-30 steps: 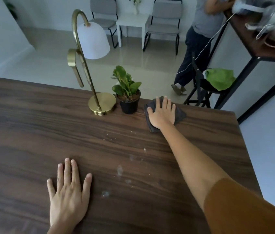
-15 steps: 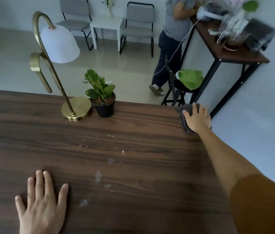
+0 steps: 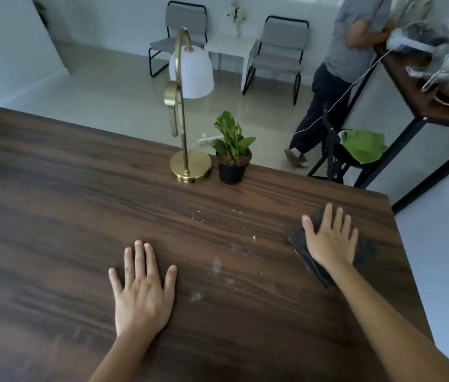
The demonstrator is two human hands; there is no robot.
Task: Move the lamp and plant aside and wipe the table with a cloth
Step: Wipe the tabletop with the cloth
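A brass lamp (image 3: 189,165) with a white shade stands at the far edge of the dark wooden table (image 3: 52,216). Right beside it is a small green plant (image 3: 233,158) in a black pot. My right hand (image 3: 329,239) lies flat, fingers spread, pressing a dark grey cloth (image 3: 299,245) onto the table near its right edge. My left hand (image 3: 142,290) rests palm down on the wood nearer to me, holding nothing. White crumbs and smears (image 3: 218,264) lie between the two hands.
Beyond the table's right corner stands a black stool with a green cloth (image 3: 362,146) on it. A person (image 3: 339,75) leans on a cluttered side table (image 3: 424,86) at the back right. Two grey chairs (image 3: 278,51) flank a white table by the wall.
My right hand has dragged the cloth from beside the plant pot to the far right corner, then back toward me along the right edge. My left hand stayed flat on the table.
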